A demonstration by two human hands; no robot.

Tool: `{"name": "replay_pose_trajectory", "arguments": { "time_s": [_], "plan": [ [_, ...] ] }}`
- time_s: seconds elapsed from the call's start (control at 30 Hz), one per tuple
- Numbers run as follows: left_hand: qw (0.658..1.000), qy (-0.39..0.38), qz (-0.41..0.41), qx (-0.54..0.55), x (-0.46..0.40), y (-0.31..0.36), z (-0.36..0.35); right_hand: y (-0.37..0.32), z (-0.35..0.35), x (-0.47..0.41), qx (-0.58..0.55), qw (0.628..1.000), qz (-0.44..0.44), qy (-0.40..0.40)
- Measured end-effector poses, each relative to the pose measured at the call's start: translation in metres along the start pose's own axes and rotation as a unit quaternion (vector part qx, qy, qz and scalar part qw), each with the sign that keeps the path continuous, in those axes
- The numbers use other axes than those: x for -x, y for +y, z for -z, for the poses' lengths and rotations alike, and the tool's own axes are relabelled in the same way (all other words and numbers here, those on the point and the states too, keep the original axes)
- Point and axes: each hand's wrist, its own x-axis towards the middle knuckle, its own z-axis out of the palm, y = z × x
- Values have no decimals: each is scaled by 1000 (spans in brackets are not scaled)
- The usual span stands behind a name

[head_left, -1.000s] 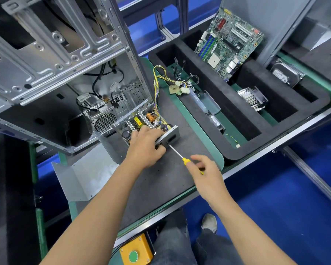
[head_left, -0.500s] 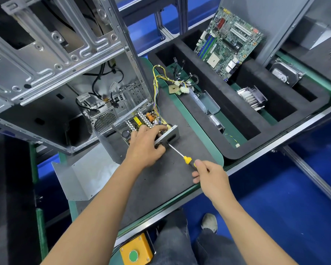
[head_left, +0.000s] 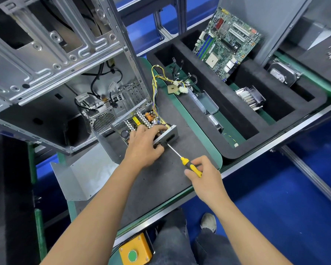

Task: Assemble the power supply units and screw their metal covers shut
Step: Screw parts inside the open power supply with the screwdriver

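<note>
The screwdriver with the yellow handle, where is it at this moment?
In the head view the screwdriver is right of centre, held by the right hand, its tip at the power supply unit that the left hand holds.

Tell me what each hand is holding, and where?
The right hand grips the screwdriver by its yellow handle. The left hand holds the open power supply unit by its near end.
</note>
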Motion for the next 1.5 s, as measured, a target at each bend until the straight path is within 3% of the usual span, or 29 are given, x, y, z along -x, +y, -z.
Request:
{"name": "replay_pose_trajectory", "arguments": {
  "time_s": [0.13, 0.3, 0.47, 0.63, 0.8, 0.93, 1.17, 1.3, 1.5],
  "plan": [
    [1000, -5, 7, -1, -1, 0, 0, -2, 0, 1, -22, 999, -25, -37],
    [1000, -6, 10, 1, 0, -1, -1, -4, 0, 1, -26, 999, 5, 33],
    [1000, -14, 21, -1, 0, -2, -1, -9, 0, -1, -59, 998, -16, -10],
    [999, -23, 34, -3, -1, -3, -2, -6, -4, 1, -37, 999, -2, 38],
    [999, -21, 29, -5, -1, -3, -3, -8, -7, 2, -33, 999, -4, -14],
    [1000, -13, 20, -4, 0, -3, -3, -3, -12, 4, -23, 999, 4, 42],
    [1000, -15, 15, -7, -1, -4, -2, -4, -20, 7, -15, 999, 32, 32],
    [1000, -5, 6, -7, 0, -2, -1, -2, -18, 8, -56, 996, -10, 74],
    [1000, -8, 3, -4, 0, -2, -1, -11, -21, 9, -40, 999, 14, 26]
  ]
}}
